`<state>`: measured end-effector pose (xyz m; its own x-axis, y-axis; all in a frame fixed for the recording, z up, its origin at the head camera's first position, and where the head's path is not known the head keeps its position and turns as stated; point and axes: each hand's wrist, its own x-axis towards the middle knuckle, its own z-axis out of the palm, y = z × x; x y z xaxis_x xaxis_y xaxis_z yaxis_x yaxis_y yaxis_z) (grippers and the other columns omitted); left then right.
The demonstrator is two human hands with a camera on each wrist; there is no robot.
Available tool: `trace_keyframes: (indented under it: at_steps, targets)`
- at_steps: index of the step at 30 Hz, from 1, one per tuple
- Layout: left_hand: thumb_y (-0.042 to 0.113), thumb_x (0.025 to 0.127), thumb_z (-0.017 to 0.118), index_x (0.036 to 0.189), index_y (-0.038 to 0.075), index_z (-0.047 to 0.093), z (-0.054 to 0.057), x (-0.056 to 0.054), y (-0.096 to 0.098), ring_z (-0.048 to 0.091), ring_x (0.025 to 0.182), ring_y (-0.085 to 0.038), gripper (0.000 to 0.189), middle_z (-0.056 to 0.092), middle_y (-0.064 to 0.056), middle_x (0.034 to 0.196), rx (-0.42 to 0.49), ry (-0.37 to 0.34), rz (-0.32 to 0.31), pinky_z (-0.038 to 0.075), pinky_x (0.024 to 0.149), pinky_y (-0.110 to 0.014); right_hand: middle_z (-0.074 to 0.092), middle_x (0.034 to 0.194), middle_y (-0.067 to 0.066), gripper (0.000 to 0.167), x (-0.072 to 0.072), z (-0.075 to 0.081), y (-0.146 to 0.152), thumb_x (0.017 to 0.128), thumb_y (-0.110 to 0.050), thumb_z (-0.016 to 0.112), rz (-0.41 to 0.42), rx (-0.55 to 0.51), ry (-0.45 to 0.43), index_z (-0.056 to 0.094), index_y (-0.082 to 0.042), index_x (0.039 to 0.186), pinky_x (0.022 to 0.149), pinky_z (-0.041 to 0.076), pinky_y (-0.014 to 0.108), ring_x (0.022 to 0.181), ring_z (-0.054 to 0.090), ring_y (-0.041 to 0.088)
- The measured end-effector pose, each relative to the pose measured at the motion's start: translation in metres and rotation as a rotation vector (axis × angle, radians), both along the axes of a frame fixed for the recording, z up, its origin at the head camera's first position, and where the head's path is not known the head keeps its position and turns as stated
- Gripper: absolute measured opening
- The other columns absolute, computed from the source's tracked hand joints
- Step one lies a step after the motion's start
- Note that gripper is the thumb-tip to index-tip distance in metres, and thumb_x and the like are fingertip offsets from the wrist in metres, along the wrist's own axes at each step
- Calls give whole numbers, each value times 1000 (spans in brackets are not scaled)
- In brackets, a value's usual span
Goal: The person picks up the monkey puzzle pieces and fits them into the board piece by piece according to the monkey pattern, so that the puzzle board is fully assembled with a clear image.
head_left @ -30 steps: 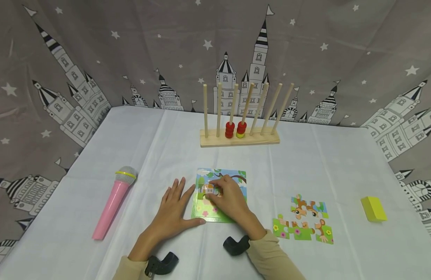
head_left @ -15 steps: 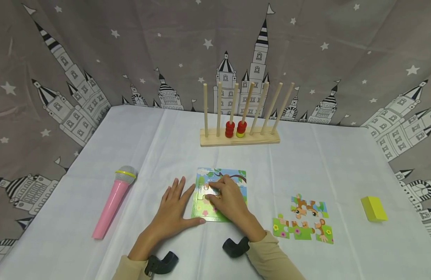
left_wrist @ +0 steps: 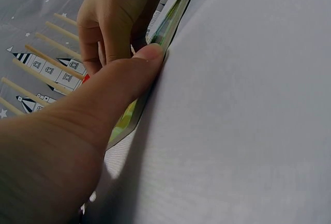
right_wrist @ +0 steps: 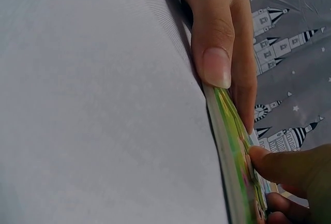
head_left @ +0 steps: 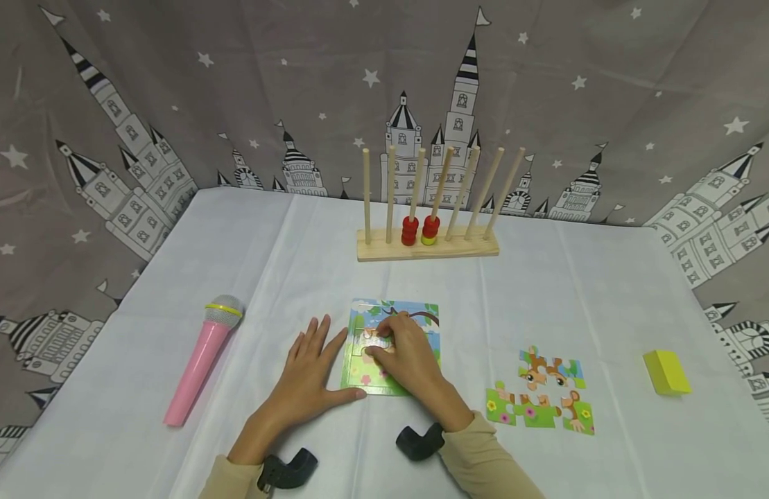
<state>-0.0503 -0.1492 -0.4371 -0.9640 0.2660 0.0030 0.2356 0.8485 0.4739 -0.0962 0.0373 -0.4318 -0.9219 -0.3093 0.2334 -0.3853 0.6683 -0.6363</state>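
1. Puzzle board point(head_left: 392, 389) is lying flat at the clock's centre on the desk point(head_left: 297, 270).
2. Left hand point(head_left: 307, 378) is resting with fingers spread, thumb touching the board near seven o'clock.
3. Right hand point(head_left: 414, 359) is pinching a puzzle piece point(head_left: 370, 338) toward the board's nine o'clock side.
4. Loose pieces point(head_left: 539, 417) are lying toward four, pink microphone point(head_left: 201, 371) toward nine.

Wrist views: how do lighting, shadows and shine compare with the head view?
Head view: evenly lit, wooden peg stand clear; left wrist view: dimmer, a dark shadow on the white cloth along the puzzle board; right wrist view: also dim, with a small shine on the thumbnail of the left hand.
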Motion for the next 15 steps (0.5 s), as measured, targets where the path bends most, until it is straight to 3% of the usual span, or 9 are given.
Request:
trace_keyframes:
  at_steps: [4,10,15]
  targets:
    - [61,66,67,141,11,32,0,0,-1,3,141,-36,97,12,-18,152,-3,0,0,5,112,-53,61,83,1,35,0,0,0,70,-23,78,-5,-7,-9,57,-8,94,62,41,20,66,45,7]
    - [62,66,66,141,11,32,-2,0,-1,4,141,-36,97,12,-18,152,-6,10,-2,6,112,-53,62,83,2,36,0,-1,-1,73,-23,76,-1,-22,4,57,-6,99,62,42,19,69,51,10]
    - [62,65,66,141,11,33,-2,0,-1,4,141,-36,97,13,-18,152,-3,10,4,6,112,-53,61,83,3,27,2,2,1,78,-19,71,-2,-52,13,57,-7,98,62,43,18,70,53,13]
